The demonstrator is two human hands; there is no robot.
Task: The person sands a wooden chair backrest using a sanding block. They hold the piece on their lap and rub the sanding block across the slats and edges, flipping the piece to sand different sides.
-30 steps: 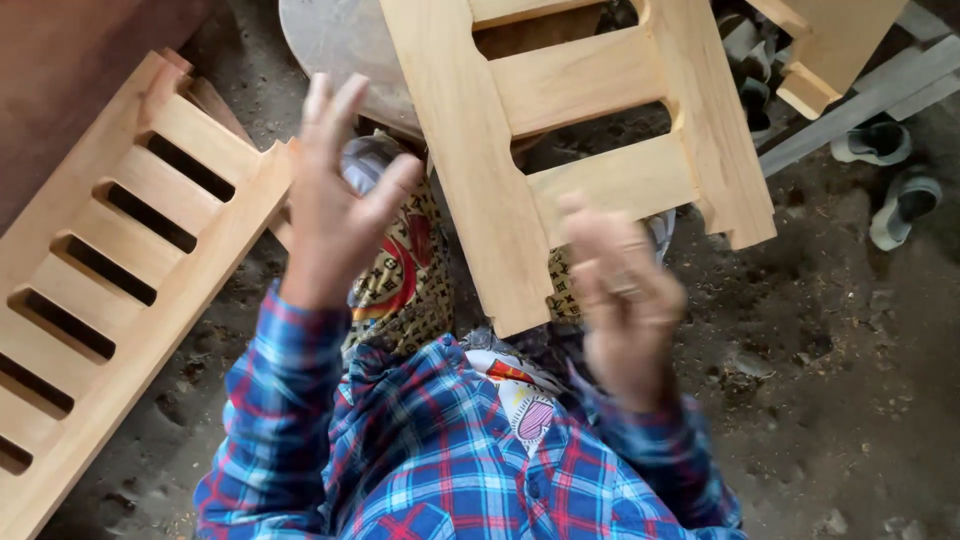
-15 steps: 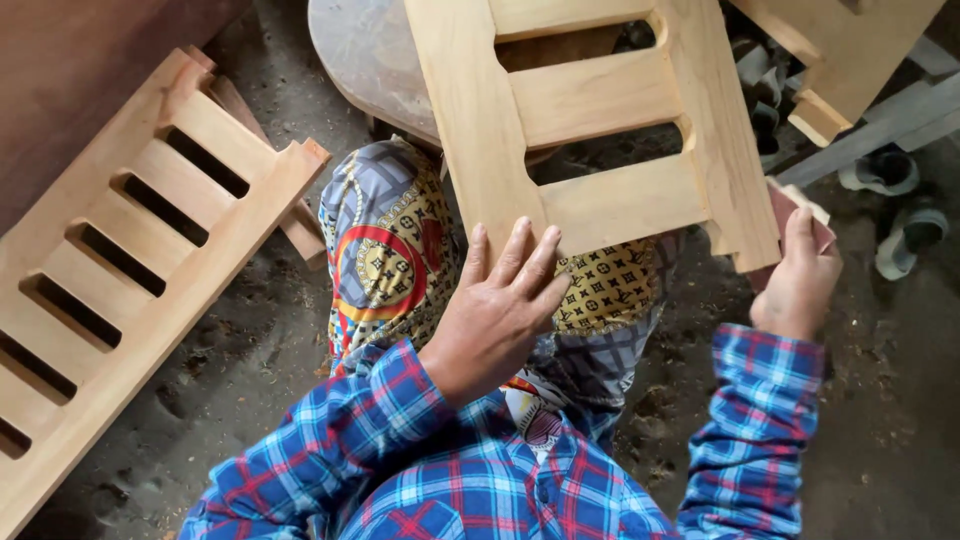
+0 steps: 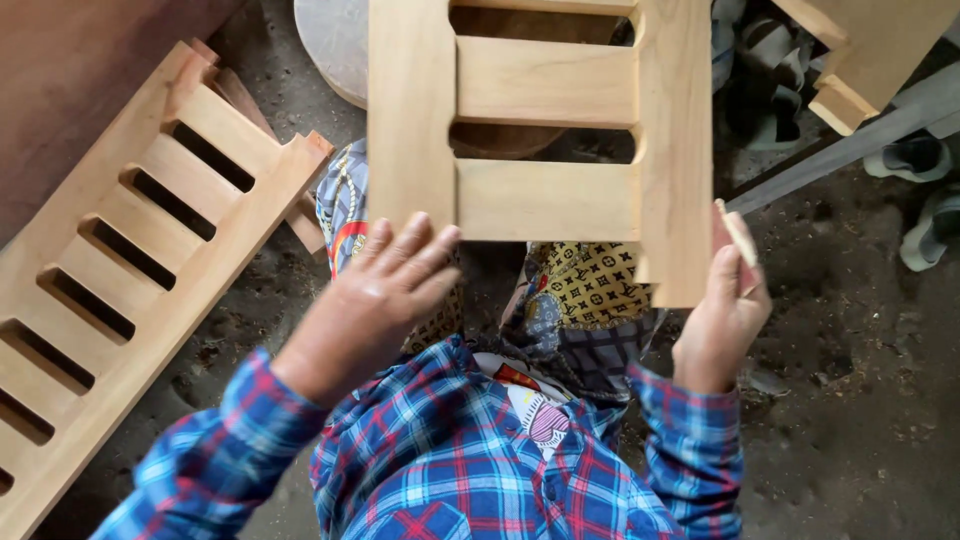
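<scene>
Slatted wood frame [image 3: 140, 250] lies on the dirt floor [image 3: 850, 400] at left, running diagonally, top end near a reddish-brown board [image 3: 80, 70] in the upper-left corner. Round grey slab [image 3: 330, 40] at top, partly hidden. Upper right: another pale wood piece [image 3: 870, 50], its notched end over a grey bar [image 3: 850, 150] that slants across. Two grey sandals [image 3: 925, 190] at the right edge, just beside the bar. Floor w/ sawdust & small debris. Patterned trousers [image 3: 590, 290] & blue-red plaid shirt [image 3: 470, 470] at bottom.
</scene>
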